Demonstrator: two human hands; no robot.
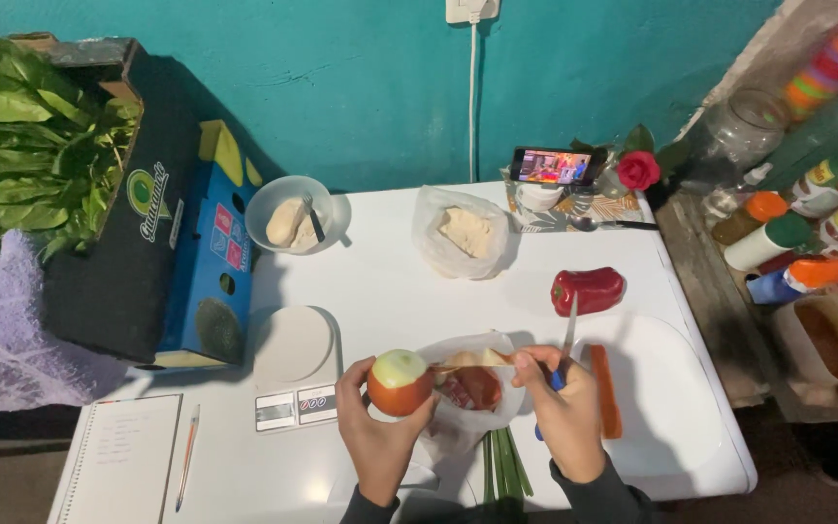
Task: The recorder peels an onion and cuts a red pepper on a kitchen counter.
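- Head view: an onion (400,381) is held above the near edge of the white worktop (390,281), just beside a small kitchen scale (293,367). Its cut, pale face is turned up and slightly away from the person; the reddish-brown skin is kept on its lower half.
- The onion's stem-to-root axis is seen running roughly upright, tilted a little toward the far wall.
- The left hand (377,437) is wrapped around the onion from below, fingers curled closed on its sides.
- The right hand (564,412) is closed around a blue-handled knife (564,347), the blade pointed away from the person toward a red bell pepper (588,289). A strip of onion skin is pinched at its fingertips, stretched between hand and onion.
- Beneath the hands, a clear plastic bag (472,383) with onion peelings is spread on the worktop; a peeled carrot (605,388) is laid lengthwise on a white cutting board (661,388) just right of the knife hand.
- Green stalks (504,466) are seen between the forearms.
- Farther back, a bowl with a fork (290,215), a bagged pale block (463,233) and a propped phone (557,166) are set along the wall.
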